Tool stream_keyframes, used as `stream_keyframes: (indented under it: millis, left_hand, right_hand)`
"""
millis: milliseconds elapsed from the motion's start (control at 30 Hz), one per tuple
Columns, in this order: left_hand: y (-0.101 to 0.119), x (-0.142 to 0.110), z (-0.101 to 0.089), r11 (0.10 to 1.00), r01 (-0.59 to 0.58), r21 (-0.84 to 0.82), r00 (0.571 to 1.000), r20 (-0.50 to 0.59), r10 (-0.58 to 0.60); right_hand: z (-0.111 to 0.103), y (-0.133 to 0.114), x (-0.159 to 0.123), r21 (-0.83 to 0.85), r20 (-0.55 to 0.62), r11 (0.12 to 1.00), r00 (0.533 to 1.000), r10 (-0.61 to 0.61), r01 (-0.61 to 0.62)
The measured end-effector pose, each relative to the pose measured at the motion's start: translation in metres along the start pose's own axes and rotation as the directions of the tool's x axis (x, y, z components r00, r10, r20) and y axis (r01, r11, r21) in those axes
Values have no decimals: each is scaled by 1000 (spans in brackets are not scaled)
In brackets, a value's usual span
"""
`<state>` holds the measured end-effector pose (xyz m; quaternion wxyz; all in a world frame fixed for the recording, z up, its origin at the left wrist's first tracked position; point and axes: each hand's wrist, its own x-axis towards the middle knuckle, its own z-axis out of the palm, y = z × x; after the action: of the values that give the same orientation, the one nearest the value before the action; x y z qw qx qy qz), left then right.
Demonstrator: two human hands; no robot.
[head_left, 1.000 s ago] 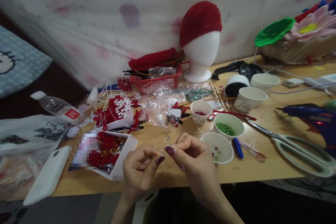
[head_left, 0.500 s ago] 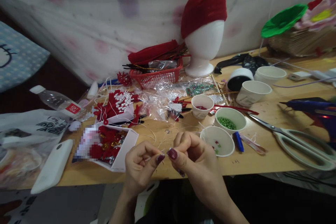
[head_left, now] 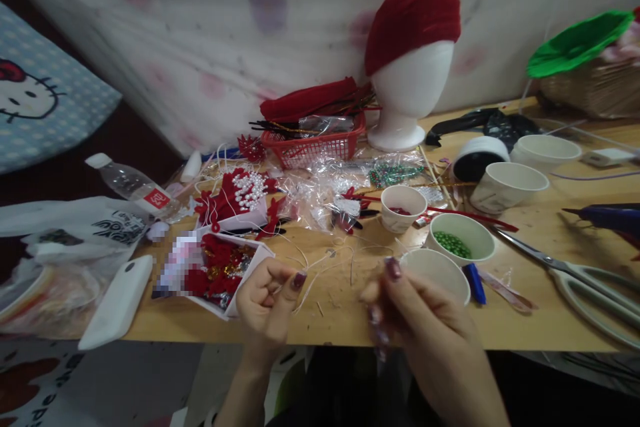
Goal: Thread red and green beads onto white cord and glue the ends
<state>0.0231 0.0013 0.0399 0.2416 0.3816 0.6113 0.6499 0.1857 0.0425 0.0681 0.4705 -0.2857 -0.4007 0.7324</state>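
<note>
My left hand (head_left: 267,303) is closed in a pinch on a thin white thread (head_left: 303,300) over the table's front part, beside the white box of red flowers (head_left: 220,260). My right hand (head_left: 430,333) is held apart from it, in front of a pale paper cup (head_left: 440,273) that it partly covers. Motion smears its fingertips, and whether anything is between them cannot be made out. Behind that cup stand a cup of green beads (head_left: 453,243) and a smaller cup with dark red beads (head_left: 400,210).
Large scissors (head_left: 565,267), a blue glue gun (head_left: 605,217) and a blue pen cap-like piece (head_left: 474,283) lie at right. A foam head (head_left: 413,90) with a red cap stands behind, beside a red basket (head_left: 317,150). A bottle (head_left: 137,187) and white phone (head_left: 117,303) lie left.
My hands were close together at the thread; now my right hand has moved away to the right, while my left keeps its pinch. The view has turned slightly left.
</note>
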Motion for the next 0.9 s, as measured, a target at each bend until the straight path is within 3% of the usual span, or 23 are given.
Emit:
stream_keyframes:
  millis: [167, 333, 633, 800, 900]
  left_hand:
    - [6, -7, 1, 958, -192, 212, 981, 37, 189]
    - [8, -12, -1, 901, -312, 303, 948, 155, 276]
    - [9, -11, 3, 902, -328, 280, 944, 148, 297]
    - [11, -13, 4, 927, -284, 244, 954, 168, 248]
    - [9, -8, 3, 961, -200, 191, 961, 228, 155]
  right_hand:
    - [16, 17, 13, -40, -5, 994, 995, 103, -104]
    - [13, 22, 11, 1, -81, 999, 996, 48, -48]
    - [4, 21, 6, -26, 6, 997, 997, -78, 79]
    - [4, 23, 5, -9, 8, 995, 995, -101, 101]
    - [4, 22, 6, 61, 3, 993, 995, -101, 101]
